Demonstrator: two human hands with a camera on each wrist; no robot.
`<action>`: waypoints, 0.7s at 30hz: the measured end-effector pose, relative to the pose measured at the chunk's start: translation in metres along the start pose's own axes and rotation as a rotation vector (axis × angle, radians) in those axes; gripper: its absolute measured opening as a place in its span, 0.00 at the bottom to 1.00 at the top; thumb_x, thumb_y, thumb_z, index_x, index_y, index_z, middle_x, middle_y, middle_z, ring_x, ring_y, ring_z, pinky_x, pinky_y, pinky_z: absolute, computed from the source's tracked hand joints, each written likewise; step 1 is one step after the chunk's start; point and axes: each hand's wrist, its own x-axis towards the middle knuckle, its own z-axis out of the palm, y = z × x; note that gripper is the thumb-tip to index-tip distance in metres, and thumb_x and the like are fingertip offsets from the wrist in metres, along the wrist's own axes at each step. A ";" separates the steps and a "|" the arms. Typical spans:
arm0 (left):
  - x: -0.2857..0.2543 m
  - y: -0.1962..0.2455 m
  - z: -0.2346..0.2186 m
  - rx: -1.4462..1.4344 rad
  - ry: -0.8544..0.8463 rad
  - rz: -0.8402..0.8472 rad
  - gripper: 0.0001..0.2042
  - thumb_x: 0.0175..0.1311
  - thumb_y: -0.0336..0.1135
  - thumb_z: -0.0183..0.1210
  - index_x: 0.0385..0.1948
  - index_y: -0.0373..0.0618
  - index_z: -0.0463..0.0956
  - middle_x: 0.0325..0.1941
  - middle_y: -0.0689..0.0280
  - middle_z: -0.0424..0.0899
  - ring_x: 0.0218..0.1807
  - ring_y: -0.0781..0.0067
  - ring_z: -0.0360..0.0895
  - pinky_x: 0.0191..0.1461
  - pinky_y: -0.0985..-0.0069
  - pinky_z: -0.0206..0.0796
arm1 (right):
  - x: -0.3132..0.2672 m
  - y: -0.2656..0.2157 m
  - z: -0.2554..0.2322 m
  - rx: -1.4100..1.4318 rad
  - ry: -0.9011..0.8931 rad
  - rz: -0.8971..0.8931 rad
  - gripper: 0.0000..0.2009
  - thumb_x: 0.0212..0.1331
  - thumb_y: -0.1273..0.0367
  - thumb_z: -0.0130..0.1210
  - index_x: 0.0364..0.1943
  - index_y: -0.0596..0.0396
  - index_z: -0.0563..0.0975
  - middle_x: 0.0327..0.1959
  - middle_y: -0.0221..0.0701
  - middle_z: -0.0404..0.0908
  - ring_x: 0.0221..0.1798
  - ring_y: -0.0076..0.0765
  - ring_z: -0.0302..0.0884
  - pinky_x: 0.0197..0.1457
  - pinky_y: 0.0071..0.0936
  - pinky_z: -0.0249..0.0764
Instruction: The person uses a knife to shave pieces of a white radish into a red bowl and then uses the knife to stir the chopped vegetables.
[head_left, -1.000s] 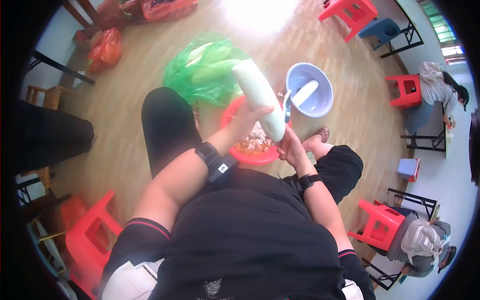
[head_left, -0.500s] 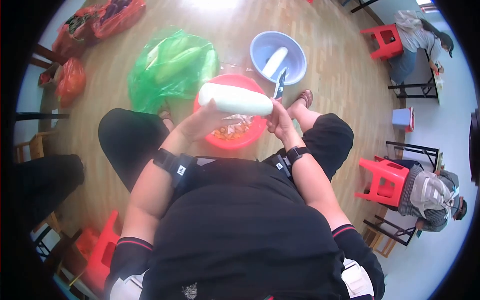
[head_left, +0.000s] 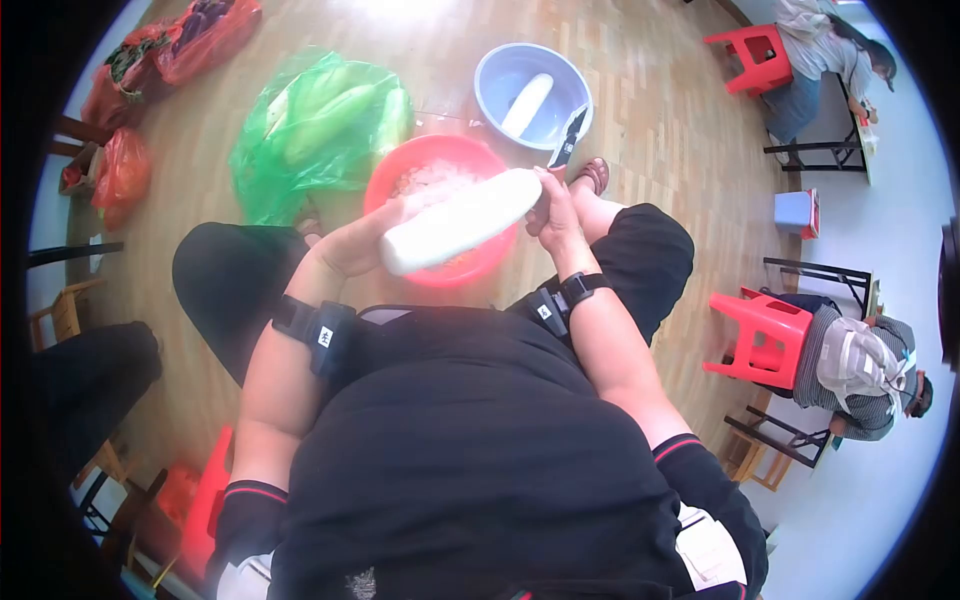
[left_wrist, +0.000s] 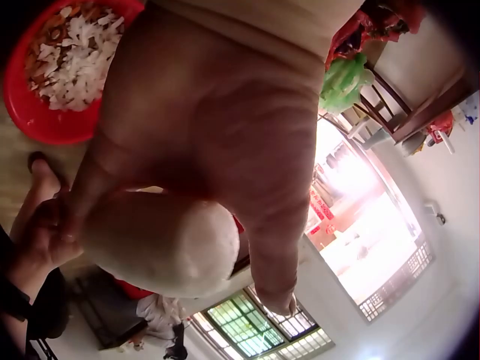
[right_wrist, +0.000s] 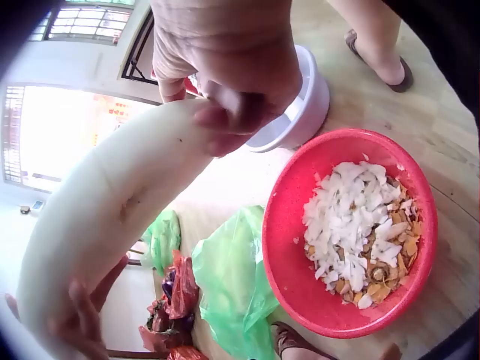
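Observation:
A long peeled white radish (head_left: 465,220) is held slantwise over a red basin (head_left: 380,185), its left end closer to the body. My left hand (head_left: 350,245) supports that lower end; in the right wrist view its fingers (right_wrist: 86,319) wrap the radish. My right hand (head_left: 557,215) grips the other end at its tip, and a dark-handled peeler (head_left: 566,145) sticks up from the same hand. White shavings (right_wrist: 349,217) lie over orange peelings (right_wrist: 397,259) in the basin. The radish surface shows a small brown blemish in the right wrist view.
Beyond the basin, a pale blue-grey basin (head_left: 490,105) holds another white radish (head_left: 527,105). A green plastic bag (head_left: 260,180) of long pale vegetables lies to the left. Red bags (head_left: 122,175) sit farther left. Two people sit on red stools (head_left: 765,340) at the right.
The radish has turned from steeply tilted, through nearly level, to slanting with its left end nearer the body. Both hands moved with it. The head view has also shifted.

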 end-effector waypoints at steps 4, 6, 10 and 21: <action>0.010 -0.003 0.008 0.272 0.131 -0.133 0.45 0.51 0.47 0.65 0.68 0.38 0.49 0.63 0.57 0.64 0.63 0.71 0.64 0.62 0.75 0.60 | -0.004 -0.001 0.005 -0.024 0.059 -0.083 0.11 0.54 0.62 0.60 0.38 0.46 0.74 0.25 0.21 0.74 0.21 0.17 0.69 0.15 0.16 0.62; 0.011 0.005 0.020 0.391 0.145 -0.145 0.45 0.48 0.45 0.67 0.67 0.38 0.52 0.62 0.57 0.65 0.62 0.70 0.64 0.62 0.74 0.59 | -0.007 -0.003 0.010 -0.056 0.064 -0.087 0.11 0.54 0.62 0.60 0.38 0.46 0.74 0.26 0.21 0.74 0.21 0.17 0.70 0.15 0.16 0.62; 0.016 -0.002 0.011 0.736 0.109 -0.189 0.44 0.41 0.44 0.72 0.62 0.37 0.59 0.57 0.58 0.68 0.59 0.69 0.66 0.62 0.73 0.58 | -0.010 -0.006 0.020 -0.095 -0.034 -0.152 0.10 0.55 0.63 0.60 0.38 0.48 0.74 0.27 0.22 0.75 0.20 0.18 0.70 0.14 0.16 0.62; 0.024 -0.014 0.010 0.856 0.226 -0.015 0.44 0.35 0.47 0.74 0.57 0.37 0.63 0.50 0.58 0.74 0.54 0.67 0.70 0.59 0.72 0.61 | -0.024 -0.013 0.042 -0.212 -0.111 -0.316 0.14 0.55 0.63 0.62 0.41 0.52 0.74 0.26 0.24 0.75 0.11 0.16 0.64 0.12 0.15 0.60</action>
